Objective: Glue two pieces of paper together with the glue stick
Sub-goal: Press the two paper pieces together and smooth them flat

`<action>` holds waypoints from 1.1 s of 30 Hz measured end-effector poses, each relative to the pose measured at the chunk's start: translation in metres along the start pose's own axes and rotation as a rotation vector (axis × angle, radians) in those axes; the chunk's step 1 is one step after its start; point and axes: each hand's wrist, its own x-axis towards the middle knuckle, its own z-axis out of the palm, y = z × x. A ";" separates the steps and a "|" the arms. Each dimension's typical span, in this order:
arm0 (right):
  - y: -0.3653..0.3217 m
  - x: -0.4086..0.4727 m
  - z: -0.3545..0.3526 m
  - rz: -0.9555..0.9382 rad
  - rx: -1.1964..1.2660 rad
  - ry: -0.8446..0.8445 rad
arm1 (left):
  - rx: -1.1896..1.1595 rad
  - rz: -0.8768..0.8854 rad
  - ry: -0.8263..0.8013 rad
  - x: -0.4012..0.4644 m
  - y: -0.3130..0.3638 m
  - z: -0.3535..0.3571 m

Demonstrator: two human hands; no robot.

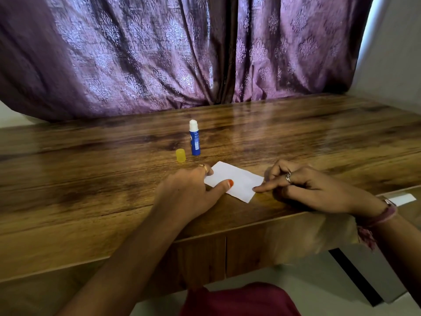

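A small white paper (pixel 237 179) lies flat on the wooden table (pixel 91 179) near its front edge. My left hand (pixel 191 192) rests on the paper's left end, thumb pressed on top of it. My right hand (pixel 303 185) touches the paper's right corner with an extended fingertip, the other fingers curled. Whether one sheet or two lie stacked I cannot tell. Behind the paper the blue glue stick (pixel 194 139) stands upright and uncapped, its white tip exposed. Its yellow cap (pixel 180 155) stands just left of it.
A purple patterned curtain (pixel 182 53) hangs behind the table. A white strip (pixel 402 199) shows at the right past the table's front corner. Drawer fronts (pixel 227 254) sit below the front edge.
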 end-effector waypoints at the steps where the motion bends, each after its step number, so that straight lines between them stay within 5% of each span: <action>1: 0.000 0.000 0.000 0.002 -0.006 0.004 | 0.004 -0.007 -0.004 0.001 0.001 0.000; 14: -0.006 -0.003 0.009 0.021 -0.222 -0.022 | 0.016 0.012 0.095 -0.001 0.001 0.006; 23: -0.011 -0.003 0.009 0.025 -0.217 -0.016 | -0.201 0.263 -0.020 -0.010 0.004 -0.007; 33: -0.013 -0.003 0.009 0.051 -0.121 0.007 | -0.203 0.215 -0.097 -0.006 0.008 -0.006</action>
